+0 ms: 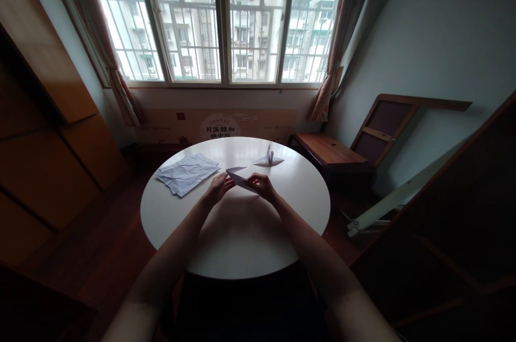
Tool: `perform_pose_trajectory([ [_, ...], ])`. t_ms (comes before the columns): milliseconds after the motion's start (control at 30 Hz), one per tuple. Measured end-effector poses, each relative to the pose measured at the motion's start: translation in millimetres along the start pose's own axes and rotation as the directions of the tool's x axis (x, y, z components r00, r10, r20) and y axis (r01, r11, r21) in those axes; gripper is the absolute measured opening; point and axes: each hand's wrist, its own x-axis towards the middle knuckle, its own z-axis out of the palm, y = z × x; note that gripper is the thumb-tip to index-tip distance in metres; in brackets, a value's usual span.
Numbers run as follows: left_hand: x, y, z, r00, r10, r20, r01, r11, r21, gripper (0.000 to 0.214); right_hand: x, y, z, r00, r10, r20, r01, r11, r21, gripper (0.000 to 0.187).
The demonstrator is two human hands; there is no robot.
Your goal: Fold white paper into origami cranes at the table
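Presently, one folded crane [269, 158] stands complete on the desk [242, 240], beyond your hands and clear of them. The paper [237, 173] you are working is, in my judgement, only part folded: a flat, pointed shape with no neck or wings raised, so most of the creasing is yet to do. A loose pile of creased sheets [187, 172] lies to the left, not touched by either hand.

Your left hand [219, 187] pinches the paper's left edge, fingers closed on it. Your right hand [262, 186] grasps the right end, fingers curled over it. Neither hand is slack.

The paper sits between the sheets and the crane, low over the desk. Whether it rests on the surface cannot be told.
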Motion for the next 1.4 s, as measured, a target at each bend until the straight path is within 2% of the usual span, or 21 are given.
perform_pose_trajectory([
  [233,-3,-2,3.5,0.999,-0.009,0.045,0.008,1.000,0.025,0.016,1,4,3,0.995,0.088,-0.044,-0.084,0.993,0.087,0.042],
  [433,-1,-3,4.5,0.998,-0.007,0.066,0.007,1.000,-0.007,0.012,0,-8,2,0.989,0.144,-0.036,-0.140,0.985,0.105,0.048],
  [567,2,-5,2.4,0.996,-0.003,0.084,0.005,1.000,-0.031,0.013,-3,-15,1,0.988,0.156,-0.019,-0.153,0.981,0.122,0.045],
  [767,1,-4,1.7,0.994,-0.006,0.108,0.009,1.000,-0.029,0.014,-2,-14,0,0.994,0.109,-0.011,-0.107,0.989,0.106,0.034],
  [967,-4,-1,3.2,0.997,-0.017,0.077,0.020,0.999,-0.032,0.012,1,-8,0,0.999,0.024,-0.045,-0.024,1.000,-0.004,0.017],
  [1167,-1,-1,2.1,1.000,0.012,0.021,-0.012,0.999,-0.038,0.017,1,-4,1,0.996,0.023,-0.084,-0.027,0.999,-0.040,0.020],
  [1400,-9,5,6.9,1.000,0.005,0.014,-0.004,0.998,-0.055,0.023,2,2,-1,0.990,0.002,-0.143,-0.008,0.999,-0.044,0.028],
])
